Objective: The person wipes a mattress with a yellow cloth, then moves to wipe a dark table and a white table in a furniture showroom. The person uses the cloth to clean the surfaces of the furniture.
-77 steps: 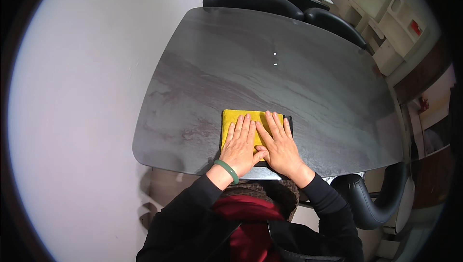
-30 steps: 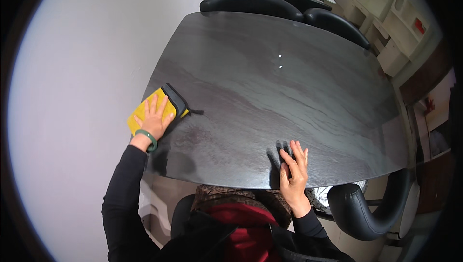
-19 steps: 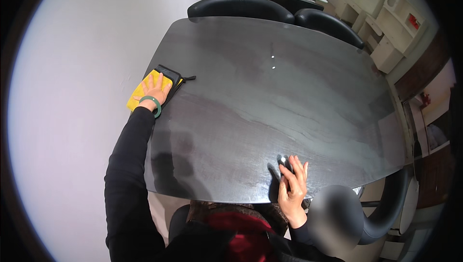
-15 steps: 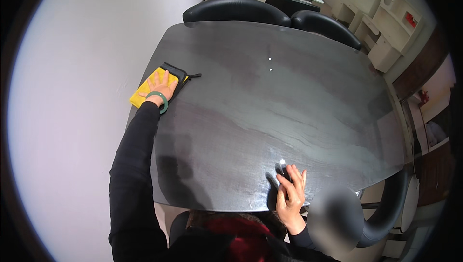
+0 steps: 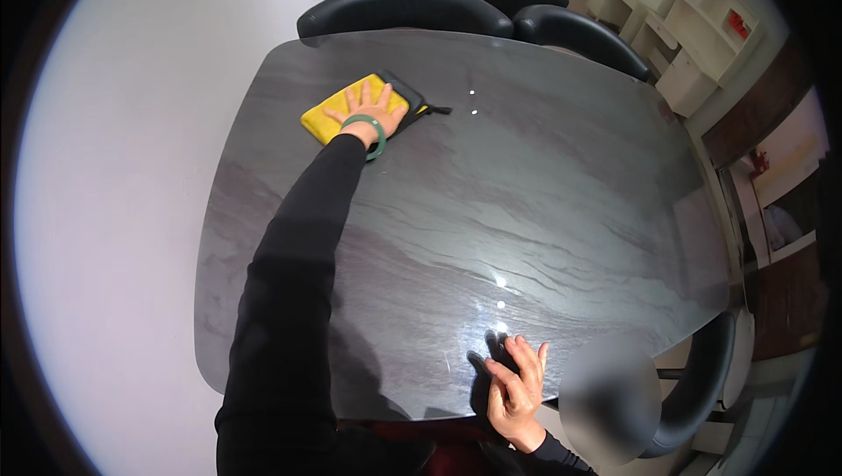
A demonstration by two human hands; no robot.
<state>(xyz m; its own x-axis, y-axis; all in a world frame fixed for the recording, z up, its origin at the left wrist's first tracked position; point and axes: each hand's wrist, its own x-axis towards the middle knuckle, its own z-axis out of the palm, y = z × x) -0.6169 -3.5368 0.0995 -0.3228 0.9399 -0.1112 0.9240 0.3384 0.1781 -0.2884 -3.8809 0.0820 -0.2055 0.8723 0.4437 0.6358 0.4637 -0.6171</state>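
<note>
My left hand lies flat, fingers spread, on a yellow cloth with a dark edge at the far left part of a dark grey glossy table. The arm is stretched far across the tabletop, and a green bangle sits on the wrist. My right hand rests flat with fingers apart on the table's near edge, holding nothing.
Two black chairs stand at the far side of the table, and another black chair sits at the near right. Pale shelving is at the upper right. A light floor lies to the left of the table.
My left hand has pushed the yellow cloth from the table's near middle out to the left edge, then farther away and inward. My right hand left the cloth and stays at the near edge.
</note>
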